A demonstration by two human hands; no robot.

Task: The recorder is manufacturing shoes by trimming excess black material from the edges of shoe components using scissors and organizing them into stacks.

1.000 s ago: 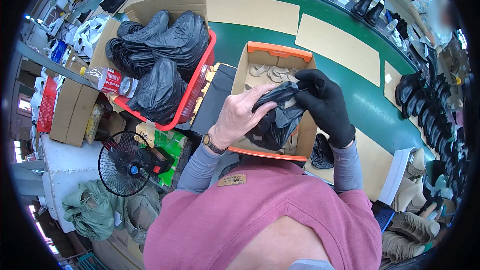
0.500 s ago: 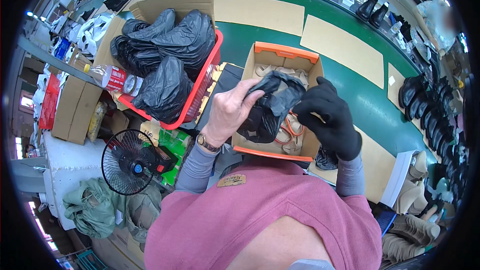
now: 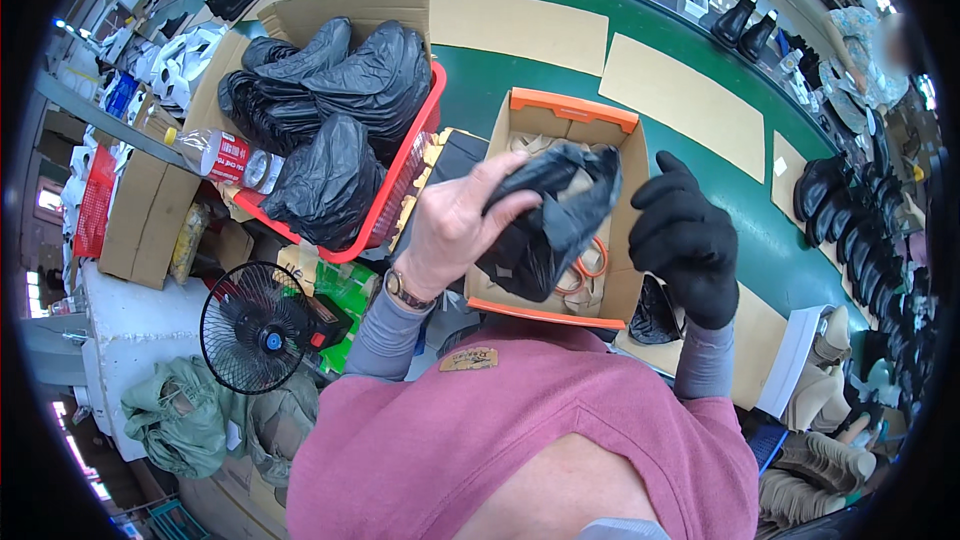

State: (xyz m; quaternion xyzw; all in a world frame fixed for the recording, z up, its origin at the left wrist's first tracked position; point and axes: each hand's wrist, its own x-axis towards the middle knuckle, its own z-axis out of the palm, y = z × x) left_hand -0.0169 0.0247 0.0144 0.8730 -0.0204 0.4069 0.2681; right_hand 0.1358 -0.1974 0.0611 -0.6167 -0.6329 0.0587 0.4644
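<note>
My bare left hand (image 3: pixel 455 220), with a watch at the wrist, pinches the edge of a black plastic bag (image 3: pixel 545 230) between thumb and fingers. The bag's mouth gapes, and something beige shows faintly inside. It hangs over an orange-rimmed cardboard box (image 3: pixel 575 108). Inside that box lie beige pieces (image 3: pixel 605 152) and orange loops (image 3: pixel 592 258) like scissor handles, partly covered by the bag. To the right of the box, my black-gloved right hand (image 3: pixel 685 240) is raised, fingers loosely bent and apart, touching nothing. Below it lies another black plastic-covered item (image 3: pixel 652 315).
A red basket (image 3: pixel 398 180) at left holds a carton of black plastic-covered items (image 3: pixel 350 80) and a plastic bottle (image 3: pixel 228 157). A black fan (image 3: pixel 255 328) stands below. Cardboard sheets (image 3: pixel 690 105) lie on the green bench (image 3: pixel 480 75). Another person (image 3: pixel 860 50) stands far right.
My right hand has let go of the bag and drawn off to the right. The left hand still holds the bag, now slightly more to the right.
</note>
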